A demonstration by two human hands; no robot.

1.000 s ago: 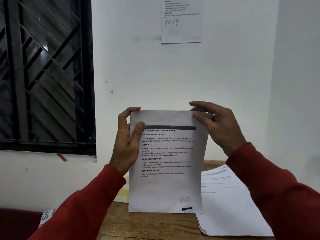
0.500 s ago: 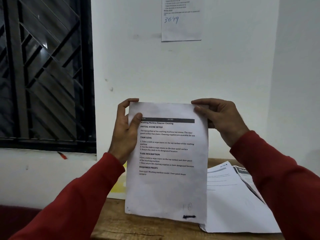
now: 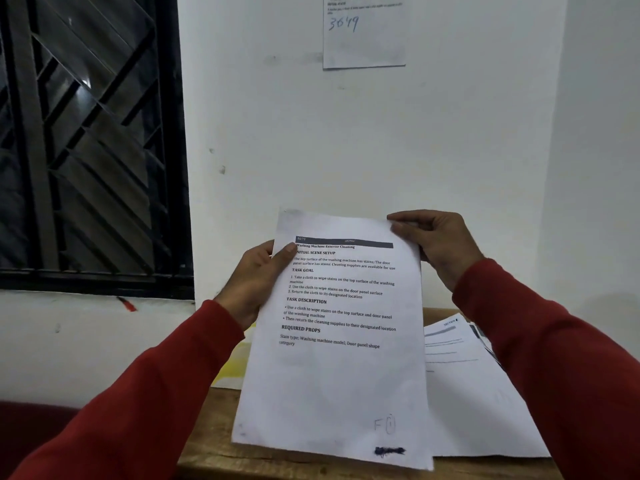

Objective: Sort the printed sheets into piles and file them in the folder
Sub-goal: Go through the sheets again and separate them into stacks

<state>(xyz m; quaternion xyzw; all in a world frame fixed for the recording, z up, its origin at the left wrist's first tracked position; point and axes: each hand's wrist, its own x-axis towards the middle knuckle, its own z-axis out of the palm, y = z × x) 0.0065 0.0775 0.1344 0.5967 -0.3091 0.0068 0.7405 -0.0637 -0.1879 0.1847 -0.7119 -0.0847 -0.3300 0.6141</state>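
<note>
Sheet (image 3: pixel 339 341): printed page held up facing the camera, slightly tilted, above the near edge of the table (image 3: pixel 221 455); heading reads "Washing Machine Exterior Cleaning", with a pencilled "F" and a black scribble near its bottom edge
Left hand (image 3: pixel 254 282): grips the sheet's left edge near the top, thumb (image 3: pixel 286 252) pressed on the printed face, the other fingers hidden behind the paper
Right hand (image 3: pixel 438 244): pinches the sheet's top right corner, fingers curled over the edge
Sleeves: both arms in red, reaching in from either side of the sheet
Pile (image 3: pixel 478 393): more printed pages lying flat on the table, just right of the sheet and partly behind it; the right sleeve covers its far edge
Yellow item (image 3: pixel 231 370): lies on the table left of the sheet, mostly hidden; cannot tell what it is
Notice (image 3: pixel 363 32): paper fixed to the white wall above the sheet, "3649" handwritten on it
Window (image 3: pixel 86 143): dark grille, left of the sheet
</note>
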